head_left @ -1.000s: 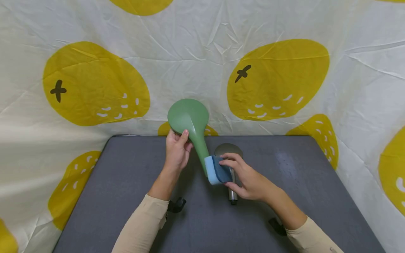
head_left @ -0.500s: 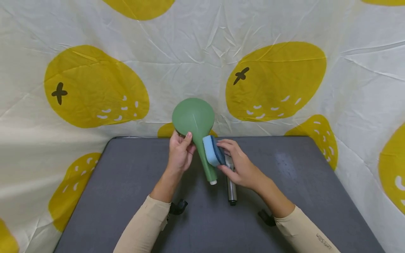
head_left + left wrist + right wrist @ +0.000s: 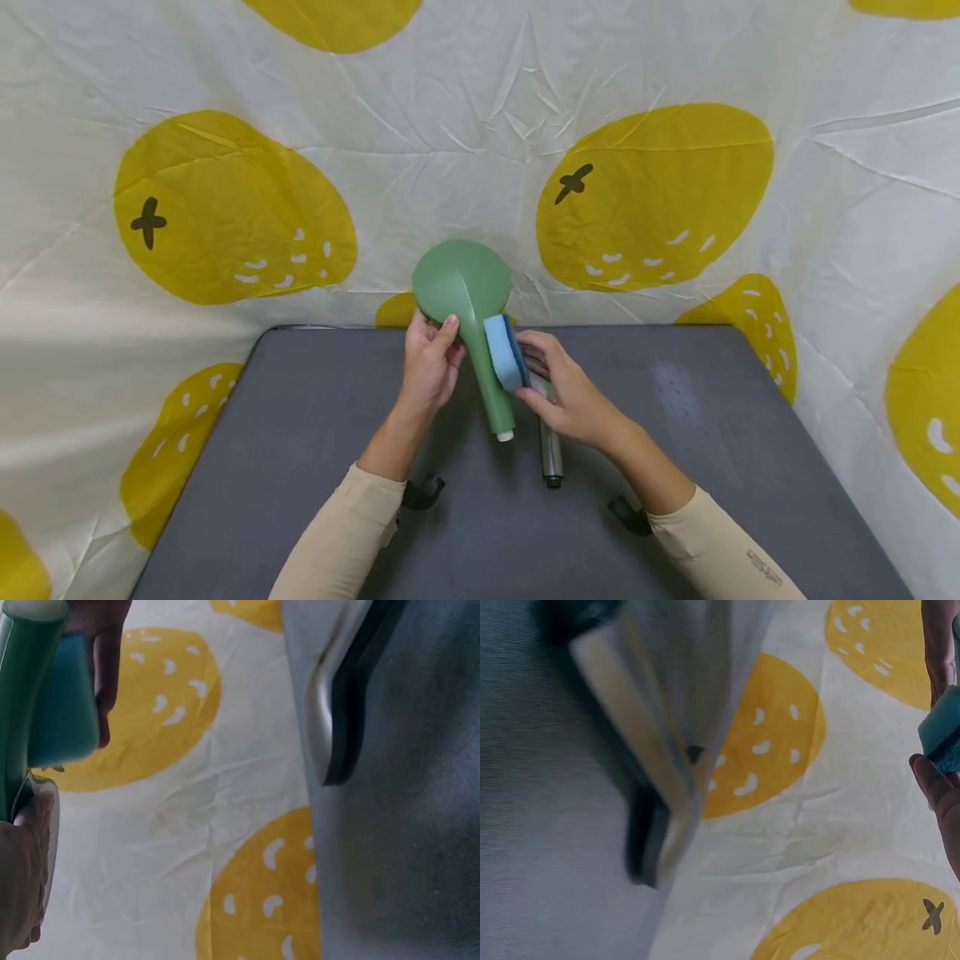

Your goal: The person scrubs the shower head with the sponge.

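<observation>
My left hand [image 3: 431,362] grips a green handheld shower head [image 3: 461,279] just below its round head, thumb on the back. The shower head is raised over the table, its handle slanting down to a white end. In my right hand [image 3: 566,387] is a two-tone blue sponge [image 3: 505,350], pinched between thumb and fingers. The sponge's light blue side lies against the right side of the green handle. In the left wrist view the sponge [image 3: 64,705] overlaps the green handle [image 3: 26,690]. The right wrist view catches only part of the sponge [image 3: 941,735].
A silver shower head [image 3: 551,454] lies on the dark grey table [image 3: 337,400], partly hidden behind my right hand in the head view. A white curtain [image 3: 465,92] with large yellow fruit shapes hangs behind the table and at both sides.
The sponge has moved up along the handle from its lower end to near its middle. The green shower head has shifted slightly right, and its white end now shows.
</observation>
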The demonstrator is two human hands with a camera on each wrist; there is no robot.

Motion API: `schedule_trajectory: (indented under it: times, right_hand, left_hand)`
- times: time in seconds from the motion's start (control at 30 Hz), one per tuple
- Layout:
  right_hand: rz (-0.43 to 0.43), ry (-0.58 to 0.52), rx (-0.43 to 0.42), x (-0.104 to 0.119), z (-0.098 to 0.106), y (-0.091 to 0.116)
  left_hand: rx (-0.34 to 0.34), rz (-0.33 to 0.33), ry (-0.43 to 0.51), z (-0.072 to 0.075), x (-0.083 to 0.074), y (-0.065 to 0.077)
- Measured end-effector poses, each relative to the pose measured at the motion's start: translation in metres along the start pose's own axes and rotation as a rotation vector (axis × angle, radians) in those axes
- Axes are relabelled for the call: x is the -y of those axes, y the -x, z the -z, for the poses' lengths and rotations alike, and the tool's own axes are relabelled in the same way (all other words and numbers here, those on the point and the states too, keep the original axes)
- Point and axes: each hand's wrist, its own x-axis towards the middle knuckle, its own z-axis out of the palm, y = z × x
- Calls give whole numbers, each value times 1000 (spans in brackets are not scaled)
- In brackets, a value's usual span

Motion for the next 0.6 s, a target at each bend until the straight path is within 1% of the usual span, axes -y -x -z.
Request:
schedule_trajectory:
  times: [0.1, 0.17, 0.27, 0.37, 0.47, 0.6]
  right_hand:
    - [1, 0, 40, -1, -4, 12]
    - [21, 44, 64, 0, -6, 21]
    - [54, 166, 115, 4, -7, 35]
    - [106, 318, 164, 10, -6, 43]
    - [160, 448, 190, 15, -4, 43]
    - [194, 553, 192, 16, 2, 30]
  left_hand:
    - [-26, 2, -27, 2, 1, -3]
    - [-45, 0, -54, 4, 1, -5]
    - [-74, -2, -91, 6, 2, -7]
    - [-95, -2, -140, 7, 2, -8]
    - [-93, -1, -175, 9, 4, -8]
    - [-57, 7, -166, 9, 7, -7]
